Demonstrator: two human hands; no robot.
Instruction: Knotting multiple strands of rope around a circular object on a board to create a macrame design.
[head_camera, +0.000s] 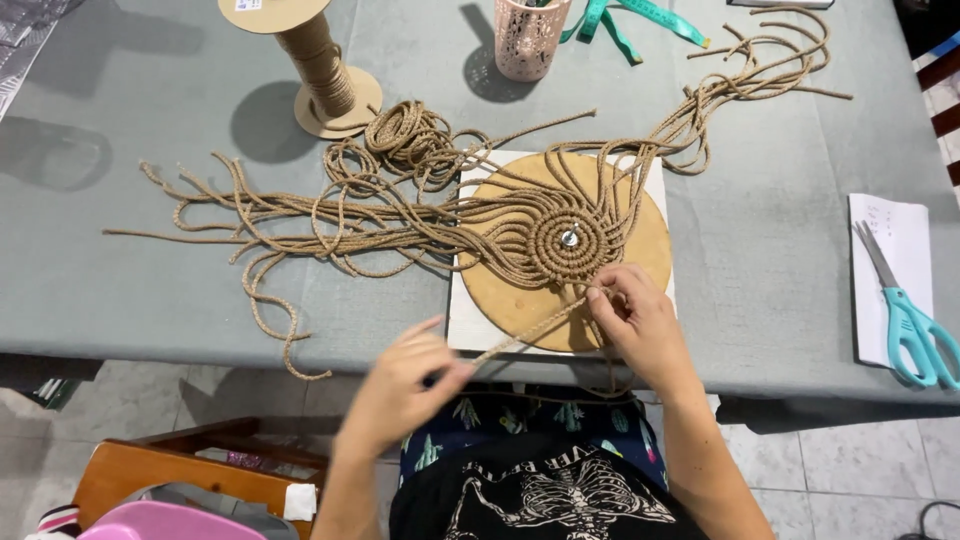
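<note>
Head view: both hands pull one jute cord taut off the round board. Right hand fingers pinch it at the coil's edge, left hand fingers grip it nearer the body.

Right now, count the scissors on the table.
1: the teal-handled scissors lie on a white paper at the table's right edge. Others may be hidden in the pink cup.

left hand: low and close to the body, fingers bunched in a pinch, index finger sticking out a bit. Kinda motion-blurred, so the exact grip is hard to call.
right hand: further forward, fingers curled in, fingertips pinched together.
forearms: both bare, angling up from the bottom edge, elbows out of view.
</note>
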